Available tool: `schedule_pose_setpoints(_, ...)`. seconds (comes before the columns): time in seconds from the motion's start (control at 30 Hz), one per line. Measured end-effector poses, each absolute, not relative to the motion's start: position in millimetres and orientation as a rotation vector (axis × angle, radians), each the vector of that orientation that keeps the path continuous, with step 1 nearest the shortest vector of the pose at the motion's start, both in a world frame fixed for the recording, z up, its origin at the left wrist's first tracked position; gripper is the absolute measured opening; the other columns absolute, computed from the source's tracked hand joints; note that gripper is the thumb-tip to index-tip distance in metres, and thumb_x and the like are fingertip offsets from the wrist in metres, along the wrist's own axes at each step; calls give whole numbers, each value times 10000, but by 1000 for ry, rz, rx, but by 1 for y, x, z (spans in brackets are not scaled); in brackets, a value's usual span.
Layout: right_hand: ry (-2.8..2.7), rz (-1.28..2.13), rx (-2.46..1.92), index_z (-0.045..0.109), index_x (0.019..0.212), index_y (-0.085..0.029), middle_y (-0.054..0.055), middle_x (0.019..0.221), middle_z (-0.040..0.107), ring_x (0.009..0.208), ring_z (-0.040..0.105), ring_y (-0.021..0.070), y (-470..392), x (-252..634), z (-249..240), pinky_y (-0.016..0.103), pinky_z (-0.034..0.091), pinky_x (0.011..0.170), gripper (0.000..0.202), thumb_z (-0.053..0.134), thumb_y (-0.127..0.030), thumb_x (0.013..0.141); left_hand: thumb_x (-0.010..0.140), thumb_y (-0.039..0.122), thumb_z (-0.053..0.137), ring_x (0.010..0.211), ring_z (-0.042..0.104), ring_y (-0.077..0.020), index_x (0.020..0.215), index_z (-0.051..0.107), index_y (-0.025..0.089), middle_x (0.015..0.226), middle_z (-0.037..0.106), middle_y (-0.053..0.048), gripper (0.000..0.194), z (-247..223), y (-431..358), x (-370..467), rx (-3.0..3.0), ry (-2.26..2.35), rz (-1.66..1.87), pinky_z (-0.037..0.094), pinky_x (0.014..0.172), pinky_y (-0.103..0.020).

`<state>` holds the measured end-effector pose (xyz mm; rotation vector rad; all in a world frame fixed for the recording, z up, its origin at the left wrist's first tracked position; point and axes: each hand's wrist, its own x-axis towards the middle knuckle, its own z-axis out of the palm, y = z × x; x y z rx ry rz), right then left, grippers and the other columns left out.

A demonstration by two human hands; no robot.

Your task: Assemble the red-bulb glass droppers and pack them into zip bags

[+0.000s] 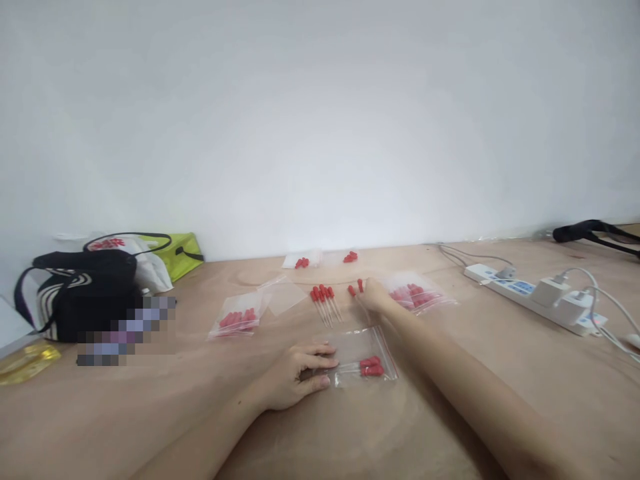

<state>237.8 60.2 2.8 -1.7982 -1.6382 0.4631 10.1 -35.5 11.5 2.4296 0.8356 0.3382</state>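
My left hand (300, 373) lies with fingers spread over the left edge of a clear zip bag (350, 341). Inside that bag are droppers with red bulbs (372, 366), their thin stems pointing left. Beyond the bag, my right hand (376, 295) has its fingers closed beside the red bulb of a dropper (360, 286). The fingertips are partly hidden, but they seem to pinch this dropper. Another loose dropper (351, 291) is just left of it. Several more droppers (323, 295) lie side by side further left, bulbs away from me.
Zip bags of droppers lie at left (239, 320) and right (413, 295). Two more bags (287, 260) (340, 259) are near the wall, and a flat bag (284, 297) lies between. A power strip (530, 300) with cables is right; a black bag (95, 293) stands left.
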Motion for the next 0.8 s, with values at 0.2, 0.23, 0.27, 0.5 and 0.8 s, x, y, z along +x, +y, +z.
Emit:
schedule_pose_setpoints(0.2,-1395,429,-1515,214,1265,-151,-5,705,541,612,557,148,18,274,3,268,431,596,591,463,-232,735,793,340,527,1154,428,-219,1083,584,289,1228,512,-32,300,10,-35,10,2423,840,354,318,965,-392)
schedule_pose_setpoints(0.23,-1334,485,-1432,200,1267,-172,-26,682,516,549,540,136,8,280,0,266,431,544,605,470,-273,735,793,342,527,1155,427,-218,1081,583,295,1227,513,-29,297,10,-35,10,2423,837,357,315,966,-396)
schedule_pose_setpoints(0.27,-1275,538,-1375,208,1257,-182,-46,645,486,481,510,123,-2,286,-4,258,419,485,602,476,-317,735,793,343,527,1156,425,-218,1081,583,299,1226,514,-26,296,10,-34,10,2423,834,358,313,967,-399)
schedule_pose_setpoints(0.5,-999,821,-1208,284,1082,-223,-61,588,463,471,523,138,-44,284,-24,287,464,449,570,575,-471,660,799,346,520,1167,411,-226,1094,576,293,1235,505,-30,305,7,-32,8,2444,828,356,318,968,-396)
schedule_pose_setpoints(0.8,-1012,1141,-1131,455,847,-196,-16,668,547,553,569,121,-57,263,-18,297,497,576,431,599,-526,611,786,361,536,1182,390,-233,1224,443,298,1274,464,-12,452,8,-35,7,2427,914,357,295,989,-405)
